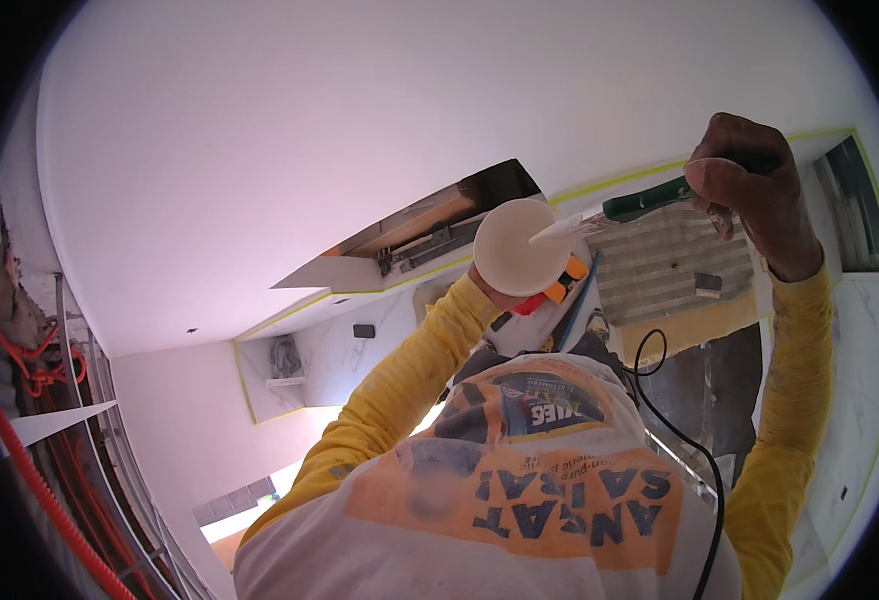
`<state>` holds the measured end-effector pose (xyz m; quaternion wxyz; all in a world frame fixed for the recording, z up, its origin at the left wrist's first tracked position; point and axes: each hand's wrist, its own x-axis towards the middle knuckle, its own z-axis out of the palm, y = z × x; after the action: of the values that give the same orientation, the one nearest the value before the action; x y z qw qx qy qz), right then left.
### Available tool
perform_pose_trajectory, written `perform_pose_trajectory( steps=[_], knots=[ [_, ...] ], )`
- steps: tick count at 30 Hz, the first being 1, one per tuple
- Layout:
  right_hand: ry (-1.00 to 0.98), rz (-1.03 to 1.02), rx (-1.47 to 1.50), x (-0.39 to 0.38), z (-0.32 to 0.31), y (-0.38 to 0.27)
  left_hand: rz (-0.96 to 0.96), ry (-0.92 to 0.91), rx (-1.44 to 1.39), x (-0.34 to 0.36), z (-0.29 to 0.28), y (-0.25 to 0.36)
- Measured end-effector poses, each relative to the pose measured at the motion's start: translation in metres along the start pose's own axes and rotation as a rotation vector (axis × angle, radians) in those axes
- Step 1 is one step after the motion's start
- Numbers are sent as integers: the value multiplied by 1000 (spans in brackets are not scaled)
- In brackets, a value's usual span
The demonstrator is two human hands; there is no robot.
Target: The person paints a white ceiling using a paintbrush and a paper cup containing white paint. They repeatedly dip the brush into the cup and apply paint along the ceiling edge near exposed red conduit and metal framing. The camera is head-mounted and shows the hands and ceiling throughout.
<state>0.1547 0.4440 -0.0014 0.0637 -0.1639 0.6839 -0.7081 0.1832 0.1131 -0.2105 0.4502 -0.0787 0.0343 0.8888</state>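
So the left hand [496,288] is tucked in behind a round white cup [519,255], which sits out in the middle, just past the chest. It looks like it's holding the cup from below and the near side, but the cup covers most of the fingers, so I can't tell how far they wrap around.

Over on the right, and higher up, the right hand [754,185] has its fingers curled in tight on the green handle of a brush [647,200]. The brush slants down to the left, and its whitish tapered end is right over the mouth of the cup. Can't tell if it's actually touching the inside.

Both arms are in yellow sleeves [384,395], and near the camera there's a white shirt [359,550] with an orange print. A black cable [707,460] hangs down its right side. On the far side is a big white surface [359,120] with a dark cutout [499,187] just left of the cup. Red cables [44,480] run along the far left edge.
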Motion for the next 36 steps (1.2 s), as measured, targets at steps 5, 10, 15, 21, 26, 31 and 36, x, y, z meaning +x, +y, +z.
perform_pose_trajectory(
  steps=[5,10,15,21,26,31,36],
  knots=[
    [89,183,60,-3,3,-2,209,367,317,10,23,-9],
    [354,211,164,-10,-6,6,132,314,174,13,39,-1],
    [189,253,230,-14,-12,7,173,295,249,18,39,-1],
    [384,317,209,-18,-9,-2,105,258,266,23,33,1],
    [265,345,459,-19,-1,7,-26,89,183,38,25,-8],
    [411,342,407,-29,-8,13,-33,53,187,40,27,-2],
    [215,-11,227,-33,-18,11,-45,161,219,41,35,5]
  ],
)
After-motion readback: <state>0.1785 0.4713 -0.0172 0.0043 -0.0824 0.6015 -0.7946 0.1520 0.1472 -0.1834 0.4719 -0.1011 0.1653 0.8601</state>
